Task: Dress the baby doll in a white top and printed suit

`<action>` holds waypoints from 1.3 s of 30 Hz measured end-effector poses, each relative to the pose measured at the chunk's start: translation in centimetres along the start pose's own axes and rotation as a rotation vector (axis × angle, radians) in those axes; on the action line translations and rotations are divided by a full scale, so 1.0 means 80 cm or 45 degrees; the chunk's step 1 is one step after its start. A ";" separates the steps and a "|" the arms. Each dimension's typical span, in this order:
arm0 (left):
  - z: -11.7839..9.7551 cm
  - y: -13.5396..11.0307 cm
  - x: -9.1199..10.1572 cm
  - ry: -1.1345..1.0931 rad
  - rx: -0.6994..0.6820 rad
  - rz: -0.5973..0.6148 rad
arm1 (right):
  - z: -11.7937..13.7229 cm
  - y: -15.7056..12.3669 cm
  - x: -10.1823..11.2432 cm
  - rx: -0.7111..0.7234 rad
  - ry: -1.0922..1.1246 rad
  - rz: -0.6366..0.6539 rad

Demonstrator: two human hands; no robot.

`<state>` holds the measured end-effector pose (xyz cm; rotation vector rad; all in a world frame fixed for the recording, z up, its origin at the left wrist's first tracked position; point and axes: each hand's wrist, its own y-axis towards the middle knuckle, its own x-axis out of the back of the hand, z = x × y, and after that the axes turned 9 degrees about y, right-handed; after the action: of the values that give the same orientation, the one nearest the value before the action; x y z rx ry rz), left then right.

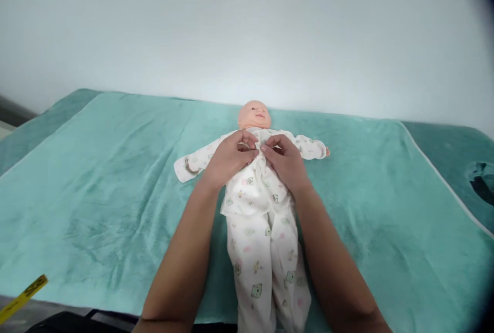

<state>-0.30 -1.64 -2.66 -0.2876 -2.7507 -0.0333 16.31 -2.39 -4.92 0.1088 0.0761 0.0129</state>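
A baby doll (254, 115) lies on its back on a teal towel (116, 189), head toward the wall. It wears a white printed shirt (257, 189) and matching trousers (266, 271). My left hand (228, 159) and my right hand (286, 160) meet on the doll's chest. Both pinch the front of the shirt just below the collar, fingers curled and closed on the fabric. The doll's sleeved arms stretch out to either side.
The towel covers a darker teal padded table (443, 142) that has a face hole (482, 181) at the right. A plain white wall stands behind. A yellow tape strip (23, 297) shows at the lower left near the table's front edge.
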 end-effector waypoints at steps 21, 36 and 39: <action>0.025 -0.050 -0.001 0.344 -0.336 0.109 | 0.004 -0.072 0.015 -0.096 -0.289 0.176; 0.029 -0.060 -0.021 0.007 -0.397 0.025 | -0.018 -0.065 0.035 -0.172 0.191 0.250; 0.033 -0.059 -0.021 -0.070 -0.346 0.016 | -0.018 -0.066 0.034 -0.182 0.163 0.283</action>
<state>-0.68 -6.43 -5.63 -0.3834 -2.7972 -0.4038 18.98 -7.45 -7.17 -0.0268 0.1902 0.2472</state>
